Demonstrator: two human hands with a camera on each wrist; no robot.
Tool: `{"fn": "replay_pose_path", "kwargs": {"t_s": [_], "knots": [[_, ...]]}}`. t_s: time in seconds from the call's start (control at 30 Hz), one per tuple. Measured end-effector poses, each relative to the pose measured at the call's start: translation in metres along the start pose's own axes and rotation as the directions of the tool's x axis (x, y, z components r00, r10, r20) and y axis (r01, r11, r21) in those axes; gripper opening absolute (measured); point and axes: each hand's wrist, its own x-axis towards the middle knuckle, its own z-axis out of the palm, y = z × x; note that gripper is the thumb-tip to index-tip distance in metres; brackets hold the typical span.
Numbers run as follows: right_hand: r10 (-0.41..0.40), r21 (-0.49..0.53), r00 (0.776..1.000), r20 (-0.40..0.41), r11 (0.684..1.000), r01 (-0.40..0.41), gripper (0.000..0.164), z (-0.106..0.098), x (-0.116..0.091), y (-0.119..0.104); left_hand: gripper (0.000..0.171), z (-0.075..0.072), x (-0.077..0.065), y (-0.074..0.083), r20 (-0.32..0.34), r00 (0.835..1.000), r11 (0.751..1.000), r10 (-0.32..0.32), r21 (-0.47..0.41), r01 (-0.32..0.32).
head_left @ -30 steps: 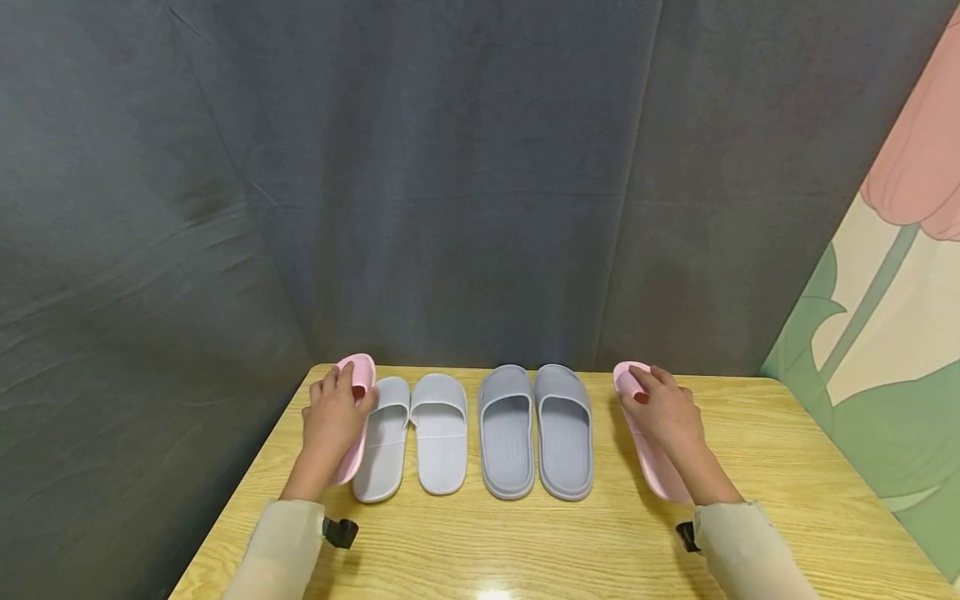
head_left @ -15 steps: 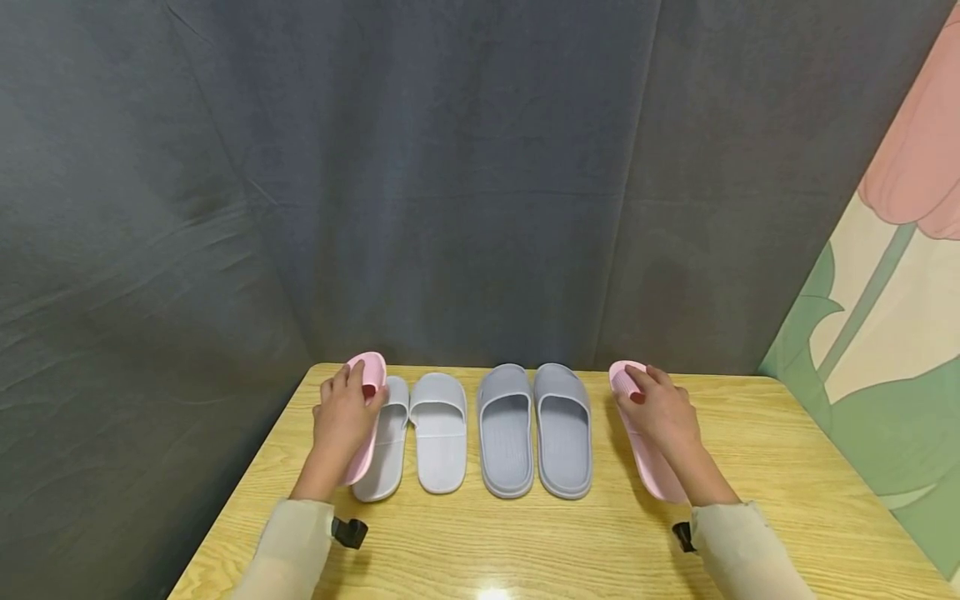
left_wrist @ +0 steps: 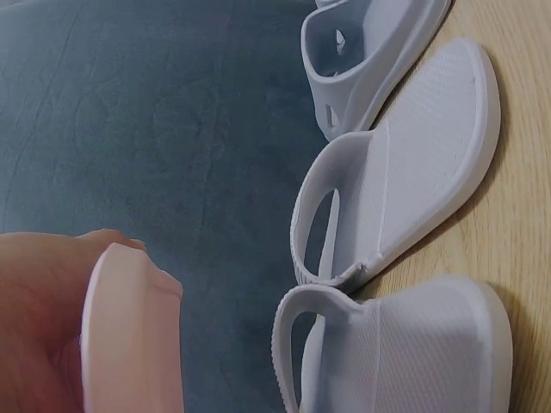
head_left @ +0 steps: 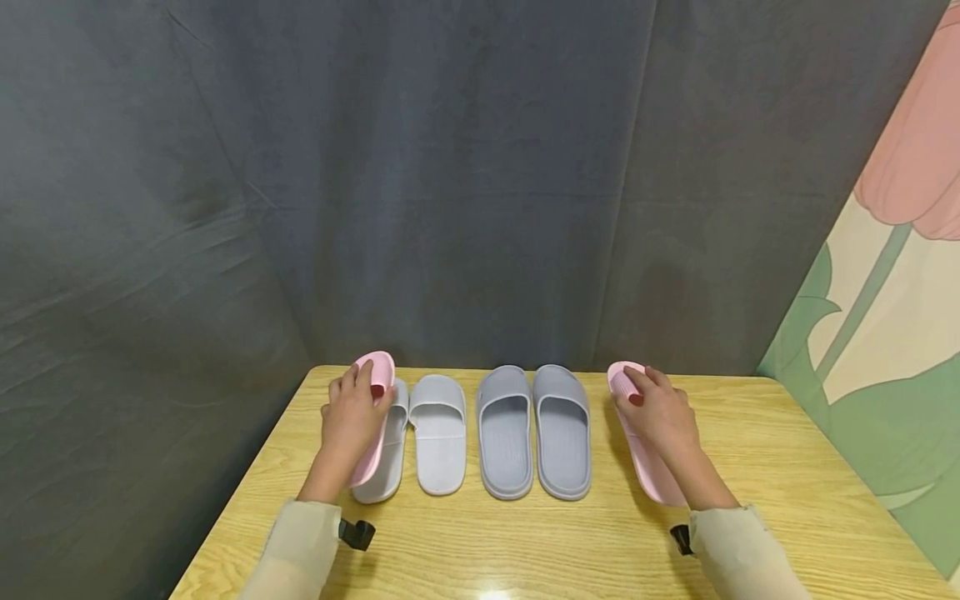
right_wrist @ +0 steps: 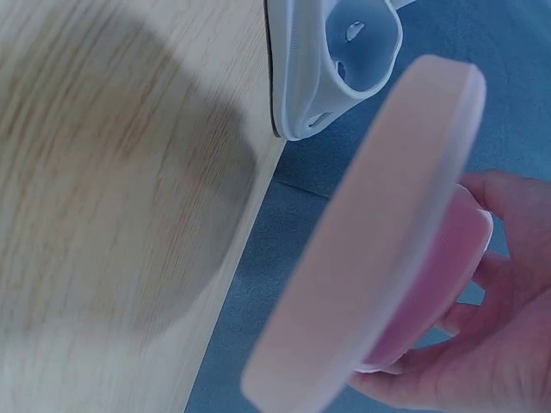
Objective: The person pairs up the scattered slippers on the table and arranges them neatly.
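My left hand (head_left: pixel 351 421) grips a pink slipper (head_left: pixel 369 467) by its strap, at the left of the row. In the head view that slipper covers part of the leftmost light grey slipper (head_left: pixel 388 471); the left wrist view shows the pink slipper (left_wrist: pixel 133 335) apart from it. On the right, my right hand (head_left: pixel 663 417) holds a second pink slipper (head_left: pixel 651 467) by the strap. From the right wrist, this pink slipper (right_wrist: pixel 370 232) appears tilted and raised off the table, fingers around its strap. My palms hide part of both pink slippers.
Another light grey slipper (head_left: pixel 440 454) lies beside the leftmost one. Two darker grey slippers (head_left: pixel 506 458) stand side by side in the middle of the wooden table (head_left: pixel 480 546). A dark curtain (head_left: pixel 465 183) hangs behind the table's far edge; a painted wall (head_left: pixel 892 400) is at right.
The left hand has carried its pink slipper to the right, covering more of the leftmost light grey slipper. The right hand and its slipper have shifted slightly left. The grey slippers stay put.
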Motion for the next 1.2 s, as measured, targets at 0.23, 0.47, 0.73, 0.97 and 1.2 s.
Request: {"fn": "replay_pose_path", "kwargs": {"t_s": [0.23,0.47,0.73,0.97,1.2], "knots": [[0.004,0.000,1.000,0.000,1.000,-0.004,0.061,0.000,0.000,-0.002,0.073,0.002,0.000,0.008,-0.001,1.000,1.000,0.013,-0.014,-0.013],[0.011,-0.004,1.000,-0.004,1.000,-0.011,0.061,0.001,0.000,-0.002,0.072,0.007,-0.001,0.016,-0.013,0.999,0.999,0.033,-0.013,-0.033],[-0.006,-0.002,1.000,-0.028,1.000,0.006,0.060,0.001,-0.001,-0.003,0.073,0.011,-0.003,0.025,-0.011,0.998,0.998,0.059,-0.025,-0.059],[-0.005,0.002,1.000,-0.029,1.000,0.005,0.060,0.001,-0.001,-0.005,0.071,0.015,-0.003,0.031,-0.028,0.997,0.997,0.068,-0.031,-0.069],[0.002,0.003,1.000,-0.028,1.000,-0.002,0.060,0.001,-0.001,-0.006,0.072,0.018,-0.004,0.038,-0.025,0.997,0.996,0.078,-0.041,-0.079]]}}
